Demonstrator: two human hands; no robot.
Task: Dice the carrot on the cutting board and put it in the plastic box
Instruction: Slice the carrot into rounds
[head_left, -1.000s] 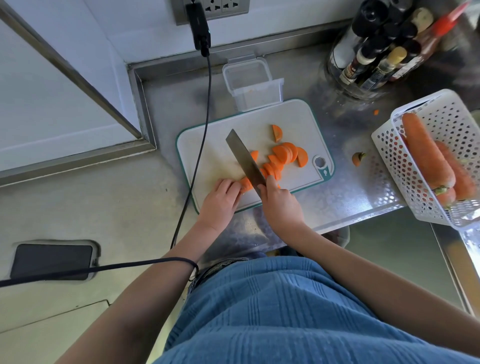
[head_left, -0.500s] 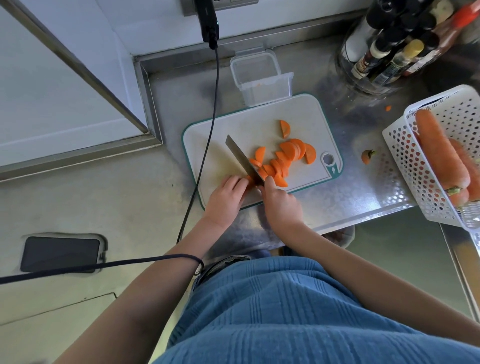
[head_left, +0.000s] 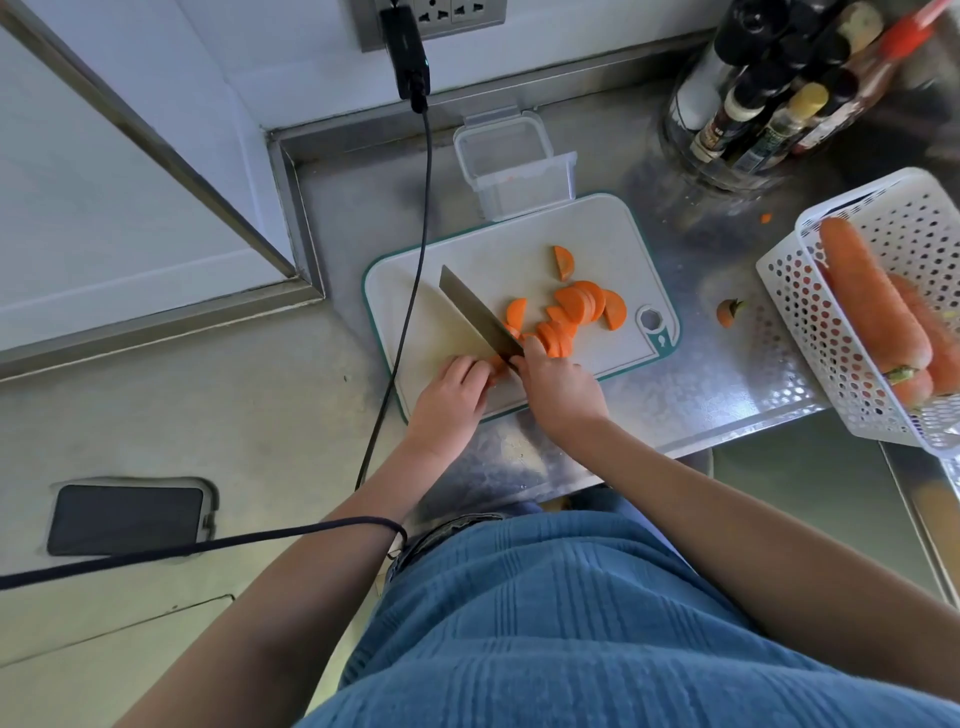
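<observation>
Several orange half-moon carrot slices fanned right of the blade on the white teal-rimmed cutting board, clear of cutting. Right hand curled round the steel knife; left hand pinning, seemingly, the carrot stub, fingers tucked back. Clear plastic box waiting behind, within reach.
</observation>
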